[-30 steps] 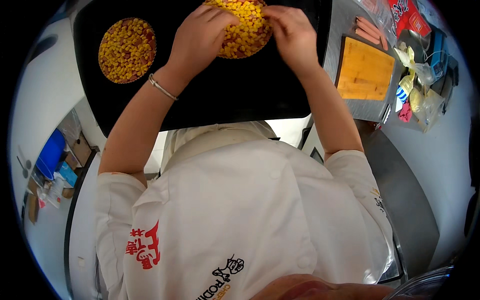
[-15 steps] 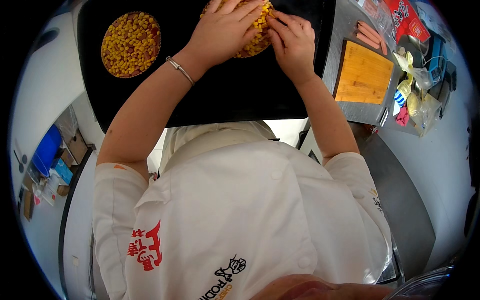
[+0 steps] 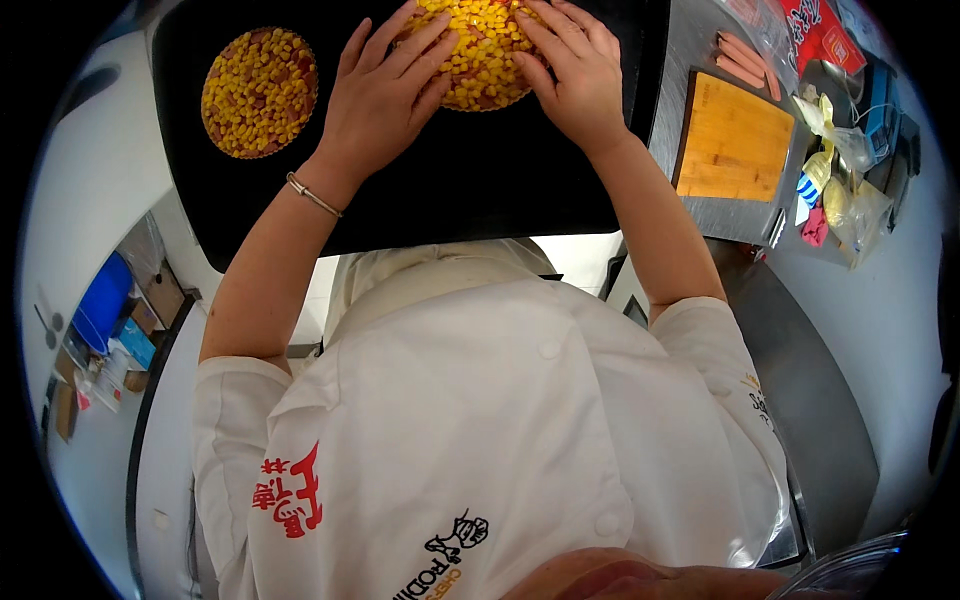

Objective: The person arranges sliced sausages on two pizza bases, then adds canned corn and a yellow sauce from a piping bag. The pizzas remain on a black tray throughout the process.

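Observation:
A round pizza [image 3: 478, 60] covered with yellow corn and pink sausage pieces lies on a black baking tray [image 3: 470, 190] at the upper middle, its far part cut off by the picture's edge. Over its left side my left hand [image 3: 385, 95] rests with fingers spread, the fingertips at the corn. My right hand [image 3: 575, 75] reaches over the right side, fingers stretched out and touching the topping. Neither hand grips anything visible. A second pizza [image 3: 260, 92] with the same topping sits farther left on the tray, apart from both hands.
Right of the tray, a wooden cutting board [image 3: 735, 137] lies on a steel counter, with several sausages [image 3: 742, 60] beyond it. Plastic bags [image 3: 850, 195] and a red package [image 3: 820, 35] crowd the counter's right side. A blue bin [image 3: 103, 300] stands low at the left.
My left hand has moved left, off the pizza's middle, uncovering more corn. My right hand has shifted slightly up and its fingers have straightened.

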The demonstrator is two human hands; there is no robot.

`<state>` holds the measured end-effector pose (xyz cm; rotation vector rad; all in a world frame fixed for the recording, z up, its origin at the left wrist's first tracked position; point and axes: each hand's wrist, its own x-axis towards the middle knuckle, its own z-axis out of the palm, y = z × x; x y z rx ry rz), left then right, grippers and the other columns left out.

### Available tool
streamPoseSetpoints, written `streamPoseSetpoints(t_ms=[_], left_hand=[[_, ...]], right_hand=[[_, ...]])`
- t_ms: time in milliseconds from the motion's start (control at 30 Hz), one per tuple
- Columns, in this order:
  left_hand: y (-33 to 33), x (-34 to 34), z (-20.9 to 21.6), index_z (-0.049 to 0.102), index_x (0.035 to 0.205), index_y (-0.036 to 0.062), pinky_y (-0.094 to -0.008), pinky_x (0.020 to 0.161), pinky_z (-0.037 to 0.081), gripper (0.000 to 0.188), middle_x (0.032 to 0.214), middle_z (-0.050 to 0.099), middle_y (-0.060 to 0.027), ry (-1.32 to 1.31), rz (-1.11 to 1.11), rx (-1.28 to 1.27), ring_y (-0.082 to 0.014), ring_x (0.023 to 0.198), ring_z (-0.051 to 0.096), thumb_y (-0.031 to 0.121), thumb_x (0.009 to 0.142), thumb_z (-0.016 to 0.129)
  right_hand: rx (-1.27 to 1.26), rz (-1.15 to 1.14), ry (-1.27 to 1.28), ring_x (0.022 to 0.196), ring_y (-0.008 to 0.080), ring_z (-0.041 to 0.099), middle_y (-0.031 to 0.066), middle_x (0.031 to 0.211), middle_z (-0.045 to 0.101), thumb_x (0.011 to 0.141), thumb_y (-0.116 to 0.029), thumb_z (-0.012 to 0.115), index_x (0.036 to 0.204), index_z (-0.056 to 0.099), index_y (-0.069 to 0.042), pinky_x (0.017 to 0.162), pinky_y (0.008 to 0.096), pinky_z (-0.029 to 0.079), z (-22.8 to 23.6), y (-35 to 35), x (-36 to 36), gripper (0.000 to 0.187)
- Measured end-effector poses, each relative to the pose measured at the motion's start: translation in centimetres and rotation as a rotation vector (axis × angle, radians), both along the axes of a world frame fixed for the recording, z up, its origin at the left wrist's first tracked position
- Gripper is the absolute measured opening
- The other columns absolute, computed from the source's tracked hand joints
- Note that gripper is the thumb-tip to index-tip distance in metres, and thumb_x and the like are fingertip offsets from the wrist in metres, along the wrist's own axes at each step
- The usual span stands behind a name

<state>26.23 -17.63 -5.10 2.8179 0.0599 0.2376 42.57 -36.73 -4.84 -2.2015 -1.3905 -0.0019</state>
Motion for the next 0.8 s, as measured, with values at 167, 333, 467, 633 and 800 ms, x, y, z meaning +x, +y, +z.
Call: streamPoseSetpoints(t_ms=[167, 333, 467, 633, 800], left_hand=[[-0.1, -1.0, -0.8, 0.050, 0.152, 0.0251, -0.0504, 0.127, 0.021, 0.051, 0.163, 0.041, 0.0014, 0.023, 0.000, -0.043, -0.0235, 0.155, 0.029, 0.034, 0.103, 0.062], [0.4, -1.5, -0.9, 0.049, 0.154, 0.0254, -0.0500, 0.127, 0.021, 0.054, 0.164, 0.040, 0.0013, -0.003, 0.033, -0.057, -0.0248, 0.155, 0.028, 0.036, 0.103, 0.062], [0.5, -2.1, -1.1, 0.046, 0.155, 0.0262, -0.0498, 0.127, 0.021, 0.056, 0.165, 0.039, 0.0019, 0.021, 0.016, -0.050, -0.0248, 0.155, 0.028, 0.036, 0.103, 0.063], [1.6, -1.4, 1.9, 0.060, 0.140, 0.0070, -0.0528, 0.124, 0.023, 0.047, 0.151, 0.053, -0.0090, 0.056, 0.040, -0.092, -0.0335, 0.149, 0.036, 0.026, 0.097, 0.064], [1.4, -2.9, -0.5, 0.049, 0.152, 0.0203, -0.0504, 0.127, 0.022, 0.054, 0.162, 0.041, -0.0009, 0.052, 0.010, -0.063, -0.0270, 0.153, 0.030, 0.032, 0.101, 0.063]], right_hand=[[-0.052, 0.027, 0.009, 0.142, 0.0384, 0.046, 0.0172, 0.148, 0.055, 0.088, -0.020, 0.074, 0.135, 0.061, -0.001, 0.118, 0.0522, 0.035, -0.2, 1.7, 0.2, 0.052], [-0.089, 0.134, 0.028, 0.145, 0.0365, 0.043, 0.0182, 0.149, 0.054, 0.089, -0.024, 0.073, 0.138, 0.059, -0.001, 0.121, 0.0531, 0.031, -0.7, 3.2, 0.2, 0.056], [-0.176, 0.188, -0.004, 0.146, 0.0350, 0.042, 0.0179, 0.149, 0.054, 0.090, -0.026, 0.072, 0.139, 0.060, -0.002, 0.123, 0.0530, 0.028, -1.2, 3.7, 0.1, 0.056], [-0.136, 0.258, -0.036, 0.146, 0.0336, 0.042, 0.0164, 0.147, 0.056, 0.091, -0.026, 0.070, 0.137, 0.061, -0.002, 0.123, 0.0531, 0.027, -1.3, 4.8, -0.2, 0.053], [-0.107, 0.284, -0.029, 0.145, 0.0338, 0.044, 0.0159, 0.144, 0.059, 0.090, -0.021, 0.070, 0.134, 0.063, -0.002, 0.123, 0.0534, 0.028, -0.5, 5.6, -0.5, 0.049]])
